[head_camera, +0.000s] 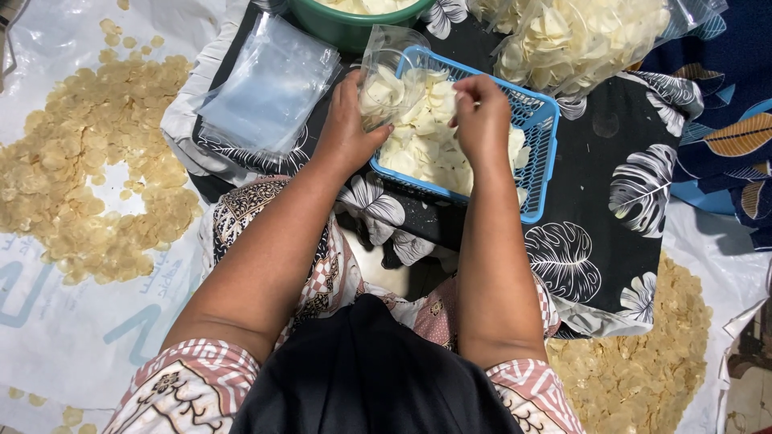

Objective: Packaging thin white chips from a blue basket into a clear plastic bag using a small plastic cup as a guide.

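left hand grips a clear bag; right hand pinches chips over blue basket

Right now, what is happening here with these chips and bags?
A seated person works over a blue basket of pale chips. The left hand holds a small clear bag open above the basket, already partly filled with chips. The right hand hovers over the chips, fingers pinched together. A stack of empty clear bags lies to the left, and a green bowl stands behind the basket.
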